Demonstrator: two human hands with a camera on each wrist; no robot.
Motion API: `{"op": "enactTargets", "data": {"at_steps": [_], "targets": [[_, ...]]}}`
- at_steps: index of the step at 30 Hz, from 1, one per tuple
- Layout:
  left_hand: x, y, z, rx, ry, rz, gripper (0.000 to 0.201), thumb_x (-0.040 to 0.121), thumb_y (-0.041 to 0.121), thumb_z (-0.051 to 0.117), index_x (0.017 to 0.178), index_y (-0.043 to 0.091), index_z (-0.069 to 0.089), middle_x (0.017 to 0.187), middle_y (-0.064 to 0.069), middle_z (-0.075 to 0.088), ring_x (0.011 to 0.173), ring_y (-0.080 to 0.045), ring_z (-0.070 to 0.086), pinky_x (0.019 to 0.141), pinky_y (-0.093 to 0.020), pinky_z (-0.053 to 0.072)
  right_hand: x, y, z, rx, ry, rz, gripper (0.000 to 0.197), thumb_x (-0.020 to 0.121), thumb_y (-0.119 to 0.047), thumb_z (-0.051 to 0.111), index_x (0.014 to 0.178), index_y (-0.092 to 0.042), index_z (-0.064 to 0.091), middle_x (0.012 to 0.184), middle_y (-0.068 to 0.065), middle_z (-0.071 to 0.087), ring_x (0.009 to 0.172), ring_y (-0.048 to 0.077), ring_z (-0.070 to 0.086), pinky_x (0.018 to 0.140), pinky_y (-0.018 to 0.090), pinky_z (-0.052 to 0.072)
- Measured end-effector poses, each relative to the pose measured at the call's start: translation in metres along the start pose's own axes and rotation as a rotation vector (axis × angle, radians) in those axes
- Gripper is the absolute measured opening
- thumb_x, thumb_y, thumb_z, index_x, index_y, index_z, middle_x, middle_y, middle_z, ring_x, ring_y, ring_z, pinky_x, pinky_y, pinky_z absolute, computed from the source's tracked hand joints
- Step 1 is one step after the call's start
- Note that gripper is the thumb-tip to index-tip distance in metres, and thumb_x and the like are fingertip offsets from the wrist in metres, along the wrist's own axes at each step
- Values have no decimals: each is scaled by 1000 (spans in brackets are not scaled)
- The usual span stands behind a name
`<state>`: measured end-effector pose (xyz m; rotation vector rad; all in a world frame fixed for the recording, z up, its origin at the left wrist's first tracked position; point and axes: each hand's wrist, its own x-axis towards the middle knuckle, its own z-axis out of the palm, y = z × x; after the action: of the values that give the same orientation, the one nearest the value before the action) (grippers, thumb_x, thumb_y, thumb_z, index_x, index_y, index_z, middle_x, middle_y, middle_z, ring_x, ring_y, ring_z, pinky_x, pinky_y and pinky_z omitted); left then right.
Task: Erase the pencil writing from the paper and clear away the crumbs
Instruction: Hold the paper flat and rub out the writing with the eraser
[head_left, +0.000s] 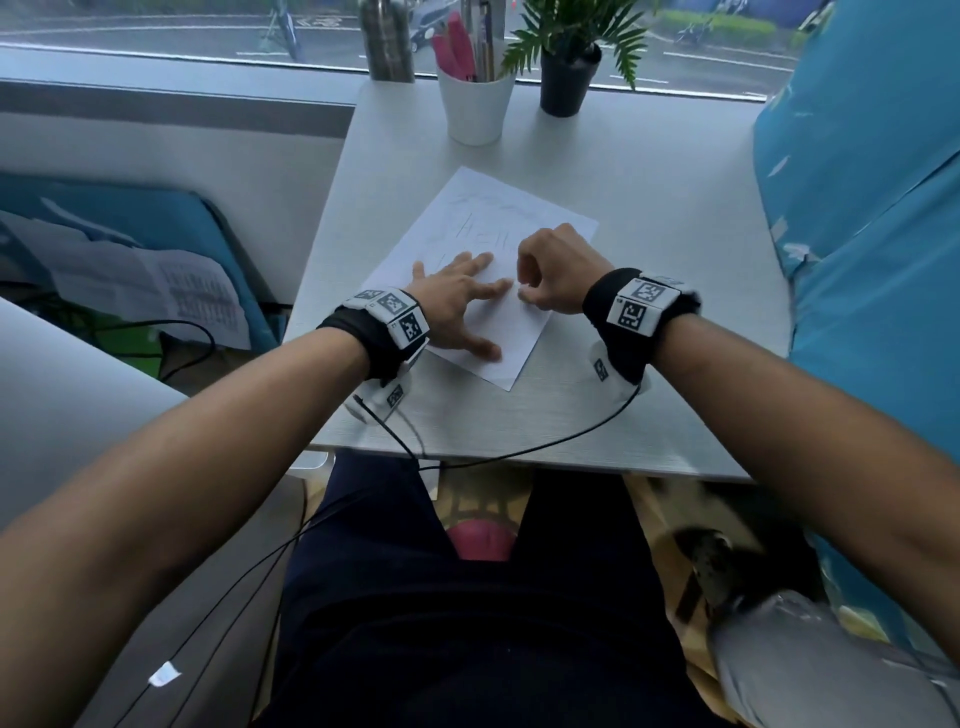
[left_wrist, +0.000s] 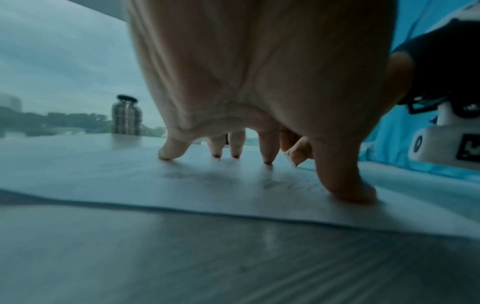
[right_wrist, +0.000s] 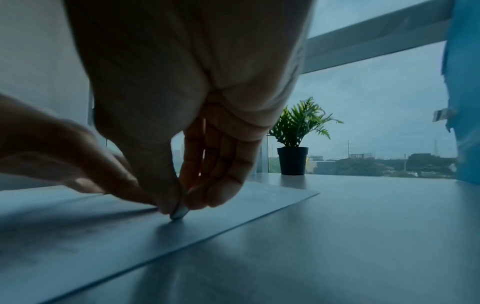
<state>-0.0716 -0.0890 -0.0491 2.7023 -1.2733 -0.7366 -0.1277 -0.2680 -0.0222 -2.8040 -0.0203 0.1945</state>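
Observation:
A white sheet of paper (head_left: 483, 218) with faint pencil writing lies at an angle on the grey table (head_left: 649, 395). My left hand (head_left: 457, 301) lies spread on the sheet, its fingertips (left_wrist: 267, 160) and thumb pressing the paper (left_wrist: 182, 191) flat. My right hand (head_left: 550, 273) is curled just right of it, pinching a small white eraser (right_wrist: 179, 212) between thumb and fingers. The eraser's tip touches the paper (right_wrist: 78, 236) near its right edge. In the head view the eraser (head_left: 524, 295) barely shows under the thumb. No crumbs are discernible.
At the table's far edge by the window stand a white cup of pens (head_left: 475, 106), a potted plant (head_left: 569, 78) and a steel bottle (head_left: 387, 39). A blue cushion (head_left: 872, 234) borders the table's right side. Cables hang over the near edge.

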Motion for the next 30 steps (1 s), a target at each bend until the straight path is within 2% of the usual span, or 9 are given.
{"op": "enactTargets", "data": {"at_steps": [3, 6, 10, 12, 16, 20, 22, 25, 30], "targets": [[-1, -2, 4, 22, -76, -15, 132, 50, 84, 71, 153, 44, -3, 161, 7, -23, 148, -16, -22, 111, -69, -9, 1, -5, 2, 20, 13, 69, 5, 77, -13, 70, 81, -14, 72, 86, 9, 67, 83, 27, 65, 76, 34, 56], [0, -2, 6, 22, -118, -35, 143, 39, 87, 72, 150, 49, -11, 157, 10, -32, 144, -15, -31, 109, -68, -16, -6, -15, 18, 43, 28, 82, 13, 81, -13, 66, 92, -14, 73, 97, 14, 65, 84, 28, 64, 80, 35, 55], [1, 1, 6, 15, -144, -63, 142, 38, 85, 74, 149, 52, -8, 156, 11, -35, 144, -17, -33, 108, -70, -16, -28, -33, 26, 41, -100, -87, 8, 81, -13, 66, 82, -10, 73, 83, 6, 68, 75, 21, 58, 70, 27, 45], [1, 4, 5, 27, -152, -77, 142, 37, 85, 74, 148, 54, -9, 155, 10, -36, 144, -19, -33, 107, -71, -14, -22, -26, 15, 83, -83, -64, 9, 78, -12, 67, 80, -9, 75, 77, 7, 70, 71, 21, 62, 65, 21, 41], [4, 8, 2, 40, -171, -115, 147, 34, 86, 74, 144, 56, -18, 154, 10, -38, 144, -22, -33, 104, -73, -11, -9, -13, 8, 78, 24, 69, 10, 77, -12, 68, 82, -8, 76, 80, 7, 65, 87, 27, 63, 76, 31, 53], [6, 6, 4, 52, -189, -125, 154, 19, 92, 66, 142, 57, -20, 153, 11, -40, 143, -23, -33, 105, -76, -9, -35, -41, 20, 36, -168, -127, 7, 77, -14, 72, 80, -12, 78, 77, 1, 70, 75, 16, 60, 74, 26, 49], [7, 6, 2, 60, -192, -128, 152, 22, 92, 67, 142, 58, -20, 153, 11, -40, 143, -24, -33, 105, -76, -8, -28, -33, 9, 62, -137, -76, 8, 76, -12, 72, 81, -10, 78, 76, 1, 72, 72, 16, 63, 74, 25, 51], [8, 6, 2, 63, -205, -138, 149, 32, 87, 73, 144, 55, -20, 153, 10, -40, 143, -24, -34, 106, -76, -7, -9, -12, -2, 41, 11, 38, 9, 75, -9, 68, 77, -5, 76, 77, 8, 68, 81, 28, 64, 78, 32, 52], [9, 2, 5, 28, -183, -114, 151, 26, 90, 70, 143, 56, -20, 152, 11, -41, 142, -24, -35, 105, -75, -12, -28, -37, 18, -7, -136, -84, 7, 73, -10, 68, 72, -7, 74, 72, 8, 69, 69, 21, 63, 67, 34, 54]]}}
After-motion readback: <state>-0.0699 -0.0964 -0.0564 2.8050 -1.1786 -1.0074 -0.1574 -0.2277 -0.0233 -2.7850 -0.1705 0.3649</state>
